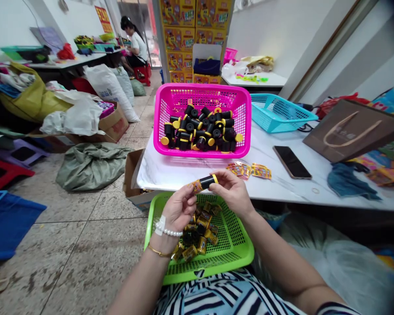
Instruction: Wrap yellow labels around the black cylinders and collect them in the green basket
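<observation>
Between my hands, over the near edge of the table, is a small black cylinder [206, 182] with a yellow end. My right hand [232, 191] grips that cylinder by its yellow end. My left hand [180, 208] pinches a printed orange-yellow label [196, 186] that lies against the cylinder's other end; how far it is stuck on cannot be made out. Below them, a green basket [236, 258] on my lap holds several cylinders wrapped in yellow labels [202, 245]. Ahead, a pink basket [202, 154] is piled with bare black cylinders [200, 127] with yellow ends.
Loose printed labels [249, 170] and a phone [292, 162] lie on the white table [170, 175]. Behind are a blue basket [282, 116] and a brown paper bag [351, 131]. A cardboard box [133, 175] stands left of the table. A person [136, 46] sits far off.
</observation>
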`<state>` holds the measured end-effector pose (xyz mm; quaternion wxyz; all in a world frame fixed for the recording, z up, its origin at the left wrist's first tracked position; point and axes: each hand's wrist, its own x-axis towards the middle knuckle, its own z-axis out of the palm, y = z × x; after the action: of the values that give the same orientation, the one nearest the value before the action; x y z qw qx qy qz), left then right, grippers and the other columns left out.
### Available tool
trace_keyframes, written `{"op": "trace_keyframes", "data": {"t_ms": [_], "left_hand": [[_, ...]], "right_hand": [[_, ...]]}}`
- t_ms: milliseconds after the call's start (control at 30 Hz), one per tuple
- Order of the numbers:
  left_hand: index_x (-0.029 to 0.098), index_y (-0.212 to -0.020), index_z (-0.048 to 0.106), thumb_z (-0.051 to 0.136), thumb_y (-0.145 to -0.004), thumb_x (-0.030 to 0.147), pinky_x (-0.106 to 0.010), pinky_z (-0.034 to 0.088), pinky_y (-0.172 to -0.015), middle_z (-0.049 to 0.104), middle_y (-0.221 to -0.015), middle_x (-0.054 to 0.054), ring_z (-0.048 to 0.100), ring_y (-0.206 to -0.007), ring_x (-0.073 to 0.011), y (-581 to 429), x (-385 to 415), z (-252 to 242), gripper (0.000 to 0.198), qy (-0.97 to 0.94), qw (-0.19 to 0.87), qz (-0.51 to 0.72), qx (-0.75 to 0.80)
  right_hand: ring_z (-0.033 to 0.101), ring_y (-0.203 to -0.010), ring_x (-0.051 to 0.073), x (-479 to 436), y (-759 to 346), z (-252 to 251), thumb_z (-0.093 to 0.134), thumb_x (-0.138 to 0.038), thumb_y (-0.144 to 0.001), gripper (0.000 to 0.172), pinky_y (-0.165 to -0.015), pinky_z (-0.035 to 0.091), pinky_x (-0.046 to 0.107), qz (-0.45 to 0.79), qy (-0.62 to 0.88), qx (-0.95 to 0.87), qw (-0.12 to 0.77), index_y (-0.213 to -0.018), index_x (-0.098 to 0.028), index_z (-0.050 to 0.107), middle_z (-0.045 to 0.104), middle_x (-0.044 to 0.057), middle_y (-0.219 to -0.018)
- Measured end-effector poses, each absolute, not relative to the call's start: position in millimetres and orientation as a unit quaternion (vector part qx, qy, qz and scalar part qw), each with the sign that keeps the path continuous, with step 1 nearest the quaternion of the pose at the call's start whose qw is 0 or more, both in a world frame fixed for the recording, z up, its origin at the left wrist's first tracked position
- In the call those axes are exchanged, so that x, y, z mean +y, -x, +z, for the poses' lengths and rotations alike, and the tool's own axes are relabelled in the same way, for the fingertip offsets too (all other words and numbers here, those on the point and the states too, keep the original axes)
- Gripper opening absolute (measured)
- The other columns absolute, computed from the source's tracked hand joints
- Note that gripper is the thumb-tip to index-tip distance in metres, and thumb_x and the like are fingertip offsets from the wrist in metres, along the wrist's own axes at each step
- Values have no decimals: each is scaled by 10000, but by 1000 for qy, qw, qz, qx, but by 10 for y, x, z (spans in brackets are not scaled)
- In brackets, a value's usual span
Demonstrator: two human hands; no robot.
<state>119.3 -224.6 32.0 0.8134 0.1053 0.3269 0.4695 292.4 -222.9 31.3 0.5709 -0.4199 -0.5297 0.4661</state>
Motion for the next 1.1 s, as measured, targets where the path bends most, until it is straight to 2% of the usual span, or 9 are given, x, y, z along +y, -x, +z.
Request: {"op": "trace_keyframes", "data": {"t_ms": [200,300,400,567,633,700,800,933,1100], "left_hand": [[113,-801,626,754,-689,132,-89,186,-306,591,-670,31,332,-403,11,-1242,-2224,284,172,-97,803,483,336],[97,-830,650,801,-655,189,-97,172,-315,580,-643,27,354,-423,2,-1277,-2245,258,248,-146,772,506,356],[85,-848,666,833,-640,260,-99,213,-346,534,-577,37,400,-455,-16,-1292,-2317,252,319,-203,697,559,401],[174,-1078,623,842,-653,280,-159,448,-516,653,-911,-22,560,-623,-59,-1174,-2413,261,490,-298,618,591,424],[182,-1140,610,841,-659,296,-208,494,-567,659,-958,-39,587,-647,-84,-1097,-2408,233,545,-350,659,531,401],[147,-1080,641,832,-676,313,-214,487,-560,667,-888,-40,574,-617,-85,-1039,-2391,186,477,-385,687,477,391],[124,-967,678,827,-687,299,-201,478,-582,674,-823,-30,572,-643,-89,-1020,-2373,137,362,-416,673,456,409],[134,-983,706,829,-684,291,-220,499,-664,694,-890,-47,613,-753,-123,-1077,-2367,172,360,-461,654,441,407],[163,-1158,650,735,-779,422,-210,444,-504,658,-786,-23,577,-563,-96,-1052,-2359,146,466,-425,718,386,392]], "right_hand": [[644,-1063,223,-2268,-2992,394,738,-223,-743,265,-973,513,414,265,441,-690,510,-987,-215,633,673,88,-1143],[674,-1023,210,-2266,-2949,371,721,-243,-775,267,-898,552,392,367,413,-660,509,-999,-221,579,677,99,-1188],[700,-901,175,-2260,-2890,292,756,-280,-768,301,-800,568,329,470,383,-587,537,-968,-221,538,721,63,-1053],[672,-856,148,-2300,-2841,144,844,-261,-685,371,-814,552,293,482,375,-552,567,-956,-219,593,686,17,-949],[654,-845,152,-2329,-2827,102,856,-271,-670,387,-814,555,303,468,378,-568,561,-972,-221,619,662,18,-942],[633,-829,153,-2359,-2821,74,851,-284,-678,388,-781,560,301,442,385,-599,546,-1005,-224,653,632,30,-967],[624,-827,153,-2402,-2850,60,792,-271,-755,339,-746,563,300,412,388,-645,514,-1076,-235,688,604,53,-1020],[643,-887,169,-2438,-2938,86,745,-230,-806,308,-775,565,313,346,393,-687,504,-1110,-249,702,627,65,-1031],[668,-902,173,-2448,-3021,113,730,-175,-807,329,-803,576,319,237,371,-746,499,-1128,-240,704,668,73,-1011]]}}
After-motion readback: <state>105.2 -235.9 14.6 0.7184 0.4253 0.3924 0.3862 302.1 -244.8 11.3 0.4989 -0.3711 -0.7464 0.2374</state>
